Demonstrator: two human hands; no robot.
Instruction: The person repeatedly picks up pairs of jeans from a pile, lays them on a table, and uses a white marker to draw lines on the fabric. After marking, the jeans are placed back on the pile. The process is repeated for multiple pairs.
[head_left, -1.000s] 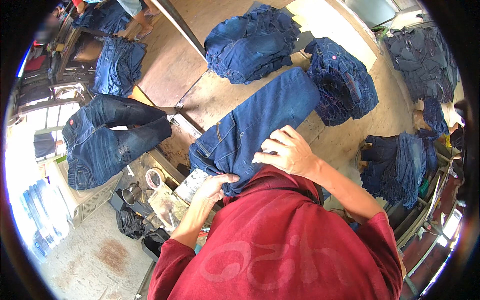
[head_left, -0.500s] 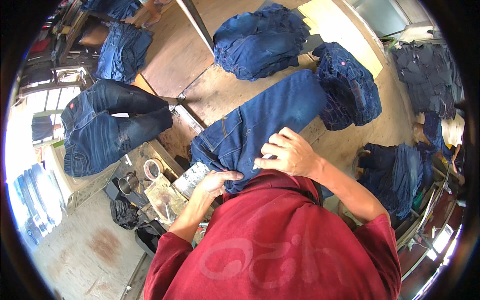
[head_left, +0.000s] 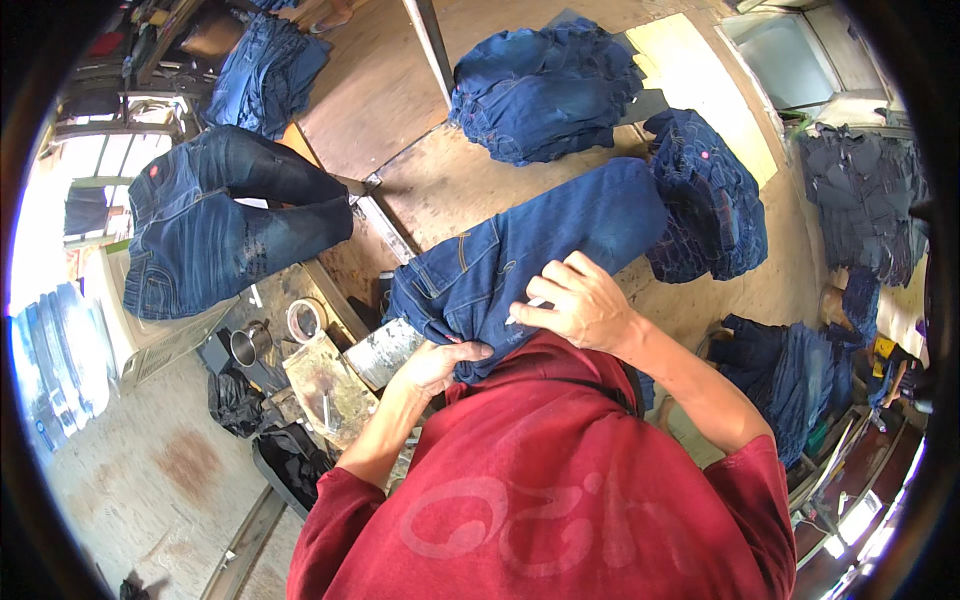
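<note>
A pair of dark blue jeans (head_left: pixel 560 215) lies folded in front of me, its pocket and yellowish stitching toward the left and a leg reaching to the upper right. My left hand (head_left: pixel 436 368) is closed on the near left edge of the jeans, thumb on top, with its other fingers hidden underneath. Over the middle of the denim, my right hand (head_left: pixel 588 316) pinches a small white stick (head_left: pixel 537 302), whose exact kind I cannot make out. Its tip is close to or touching the cloth.
Folded jeans (head_left: pixel 545 95) are heaped behind, beside another denim pile (head_left: pixel 705 195). Faded jeans (head_left: pixel 240 225) drape at left. Nearby are a metal mug (head_left: pixel 250 343), a tape roll (head_left: pixel 305 320) and a stained board (head_left: pixel 330 390). Dark garments (head_left: pixel 862 190) and more denim (head_left: pixel 780 370) stand at right.
The whole view has shifted slightly. My right hand still pinches the white stick at nearly the same spot on the denim. My left hand keeps its grip on the jeans.
</note>
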